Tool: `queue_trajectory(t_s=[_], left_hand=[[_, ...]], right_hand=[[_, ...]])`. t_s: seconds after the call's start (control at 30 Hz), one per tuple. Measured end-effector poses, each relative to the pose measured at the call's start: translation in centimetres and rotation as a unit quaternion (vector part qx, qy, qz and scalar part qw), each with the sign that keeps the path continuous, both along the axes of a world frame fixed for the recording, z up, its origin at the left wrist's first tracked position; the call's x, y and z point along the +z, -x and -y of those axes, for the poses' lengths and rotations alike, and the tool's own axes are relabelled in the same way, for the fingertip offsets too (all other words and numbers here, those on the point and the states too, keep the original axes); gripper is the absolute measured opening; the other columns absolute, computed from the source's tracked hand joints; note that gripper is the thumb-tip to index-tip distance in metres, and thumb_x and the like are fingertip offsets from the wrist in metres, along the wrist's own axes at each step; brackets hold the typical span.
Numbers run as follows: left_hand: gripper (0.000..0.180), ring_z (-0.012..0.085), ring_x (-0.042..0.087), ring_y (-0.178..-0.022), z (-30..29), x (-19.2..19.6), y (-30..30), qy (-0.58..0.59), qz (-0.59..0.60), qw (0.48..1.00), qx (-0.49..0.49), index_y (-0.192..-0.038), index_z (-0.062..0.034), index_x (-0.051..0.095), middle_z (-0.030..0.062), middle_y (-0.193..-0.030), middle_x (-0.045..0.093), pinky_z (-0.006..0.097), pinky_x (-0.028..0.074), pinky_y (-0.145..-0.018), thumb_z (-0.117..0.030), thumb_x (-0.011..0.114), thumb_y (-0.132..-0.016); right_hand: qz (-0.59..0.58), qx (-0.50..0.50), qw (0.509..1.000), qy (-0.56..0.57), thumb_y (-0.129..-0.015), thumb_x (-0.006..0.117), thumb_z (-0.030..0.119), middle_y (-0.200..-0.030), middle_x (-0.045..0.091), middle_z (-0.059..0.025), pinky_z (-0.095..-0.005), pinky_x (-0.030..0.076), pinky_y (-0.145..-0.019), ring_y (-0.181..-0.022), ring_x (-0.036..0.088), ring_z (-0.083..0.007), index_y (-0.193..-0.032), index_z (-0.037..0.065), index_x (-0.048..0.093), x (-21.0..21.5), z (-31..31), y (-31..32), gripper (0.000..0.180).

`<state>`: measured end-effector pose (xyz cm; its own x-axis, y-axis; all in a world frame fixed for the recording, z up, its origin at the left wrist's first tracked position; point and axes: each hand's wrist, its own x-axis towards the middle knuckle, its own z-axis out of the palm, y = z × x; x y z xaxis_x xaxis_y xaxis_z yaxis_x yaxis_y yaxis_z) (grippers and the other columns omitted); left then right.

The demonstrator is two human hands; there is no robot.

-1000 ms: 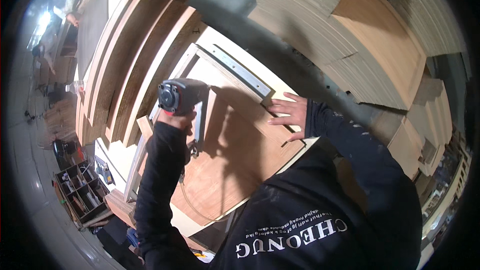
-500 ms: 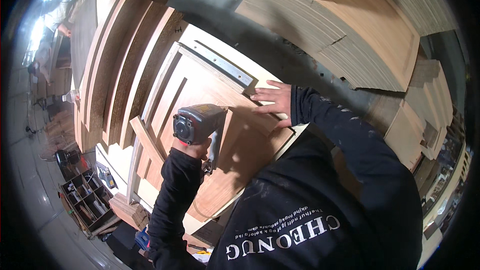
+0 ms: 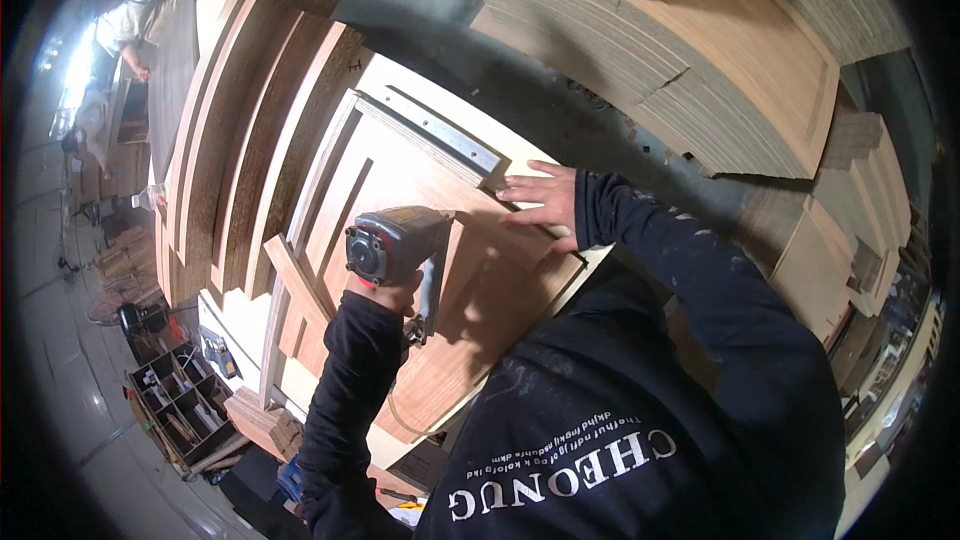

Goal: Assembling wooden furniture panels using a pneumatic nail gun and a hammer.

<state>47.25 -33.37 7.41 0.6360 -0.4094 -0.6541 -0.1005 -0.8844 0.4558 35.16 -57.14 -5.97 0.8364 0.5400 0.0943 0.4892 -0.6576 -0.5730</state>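
My left hand (image 3: 390,295) is wrapped round the handle of a grey pneumatic nail gun (image 3: 398,235), its nose down over a light wooden panel (image 3: 425,395); the exact contact point is hidden behind the tool. My right hand (image 3: 545,202) lies flat with fingers spread on the panel's right edge, close to the end of a metal rail (image 3: 445,130). Left of the nail gun, a short wooden strip (image 3: 297,278) rests at a slant across the panel's left side.
Long curved-looking boards (image 3: 235,130) stand in a row at the left. Stacked panels (image 3: 730,50) fill the far right. A divided box of small parts (image 3: 180,400) sits low at the left. Another person (image 3: 125,25) works at the far left.
My right hand has shifted very slightly left on the panel edge. The nail gun stays in place in my left hand. The other person's arm has moved.
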Motion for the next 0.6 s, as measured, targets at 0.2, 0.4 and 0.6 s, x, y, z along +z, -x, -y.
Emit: queue_trajectory(t_s=[0.2,0.4,0.6], left_hand=[[0.034,0.0148,0.055,-0.044,-2.3,-1.9,-0.4,0.089,0.059,0.991,-0.082,-0.106,-0.0043,0.051,0.0067,-0.065,0.058,0.028,0.046,-0.039,-0.010,0.053,-0.073],[0.032,0.0141,0.054,-0.045,0.7,-0.1,-0.5,0.062,-0.039,0.997,0.008,-0.096,-0.0028,0.051,0.0070,-0.067,0.055,0.027,0.045,-0.036,0.001,0.056,-0.064],[0.031,0.0125,0.051,-0.042,2.2,-0.9,-1.1,0.049,-0.055,0.996,0.043,-0.102,-0.0036,0.052,0.0044,-0.058,0.053,0.026,0.042,-0.036,-0.007,0.056,-0.072]], right_hand=[[0.004,0.001,1.000,0.019,-0.057,0.069,0.037,-0.132,0.033,-0.0118,-0.0486,0.019,-0.101,-0.125,0.026,-0.0286,-0.121,0.016,0.043,-0.3,0.0,-0.3,0.072],[0.008,-0.002,1.000,0.004,-0.056,0.069,0.041,-0.130,0.034,-0.0128,-0.0482,0.020,-0.101,-0.124,0.027,-0.0285,-0.122,0.018,0.042,-0.9,0.1,0.2,0.075],[0.002,-0.009,0.999,-0.035,-0.059,0.066,0.040,-0.124,0.040,-0.0156,-0.0497,0.019,-0.100,-0.123,0.027,-0.0294,-0.121,0.017,0.044,-1.2,0.1,0.2,0.070]])
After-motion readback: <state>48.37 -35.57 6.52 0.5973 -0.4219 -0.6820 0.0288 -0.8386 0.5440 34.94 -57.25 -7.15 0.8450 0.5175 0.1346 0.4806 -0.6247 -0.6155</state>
